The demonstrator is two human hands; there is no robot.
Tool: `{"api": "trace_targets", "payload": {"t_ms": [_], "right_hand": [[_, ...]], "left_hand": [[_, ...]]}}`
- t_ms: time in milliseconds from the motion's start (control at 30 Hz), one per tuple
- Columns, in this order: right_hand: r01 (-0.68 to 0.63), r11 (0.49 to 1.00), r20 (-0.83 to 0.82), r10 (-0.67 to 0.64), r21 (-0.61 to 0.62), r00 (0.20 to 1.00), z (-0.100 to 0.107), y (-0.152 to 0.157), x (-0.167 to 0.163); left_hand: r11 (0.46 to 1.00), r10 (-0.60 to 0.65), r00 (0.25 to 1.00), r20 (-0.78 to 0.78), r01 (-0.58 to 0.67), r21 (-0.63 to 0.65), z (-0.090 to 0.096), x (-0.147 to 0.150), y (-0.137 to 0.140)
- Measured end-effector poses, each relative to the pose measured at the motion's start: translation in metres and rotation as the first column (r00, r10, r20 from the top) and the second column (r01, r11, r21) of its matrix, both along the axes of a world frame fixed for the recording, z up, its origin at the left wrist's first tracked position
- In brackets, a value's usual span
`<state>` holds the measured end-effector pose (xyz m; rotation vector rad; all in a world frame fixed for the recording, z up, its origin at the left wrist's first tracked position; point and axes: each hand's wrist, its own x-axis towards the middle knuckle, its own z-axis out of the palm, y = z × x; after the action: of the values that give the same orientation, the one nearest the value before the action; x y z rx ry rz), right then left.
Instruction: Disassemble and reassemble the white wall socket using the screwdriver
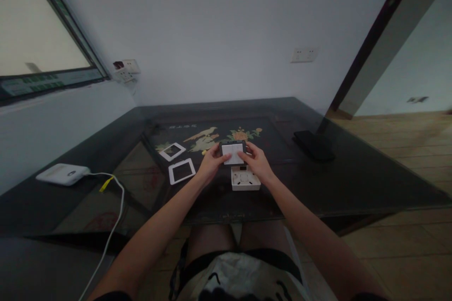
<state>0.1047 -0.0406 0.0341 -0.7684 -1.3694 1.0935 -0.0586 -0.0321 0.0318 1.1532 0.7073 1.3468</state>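
Grips the dark-rimmed panel (232, 149) by opposite edges in curled left hand (211, 162) and right hand (257, 159), and could drop it onto the near white box (246, 187) through uneven thumb pressure.

On the left of the worktop (335, 188), a white device (62, 174) connects to a white cable (122, 199) bearing a yellow tag (106, 184). A flat black object (313, 145) lies at the right. A socket plate (304, 55) is mounted on the wall (212, 33).
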Motion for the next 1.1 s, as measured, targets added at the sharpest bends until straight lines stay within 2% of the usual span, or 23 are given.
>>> {"api": "trace_targets", "payload": {"t_ms": [167, 400, 700, 1100], "right_hand": [[0.034, 0.999, -0.014, -0.033, 0.021, 0.999, -0.0013, 0.0000, -0.0011], [0.035, 0.999, -0.003, -0.035, 0.025, 0.999, -0.0044, 0.0013, -0.0021], [0.047, 0.998, 0.012, -0.047, 0.034, 0.999, -0.0034, -0.0003, -0.0022], [0.030, 0.997, 0.013, -0.031, 0.074, 0.999, 0.0002, -0.0030, -0.0019]], "left_hand": [[1.000, 0.004, 1.000, 0.028, -0.004, 0.013, -0.0030, 0.0044, -0.0021], [0.996, -0.063, 0.994, 0.089, 0.068, -0.049, -0.0019, 0.0039, -0.0028], [0.996, -0.064, 0.991, 0.114, 0.072, -0.060, -0.0034, 0.0017, -0.0012], [0.998, 0.039, 0.999, 0.009, -0.039, 0.057, -0.0022, 0.0025, -0.0037]]}}
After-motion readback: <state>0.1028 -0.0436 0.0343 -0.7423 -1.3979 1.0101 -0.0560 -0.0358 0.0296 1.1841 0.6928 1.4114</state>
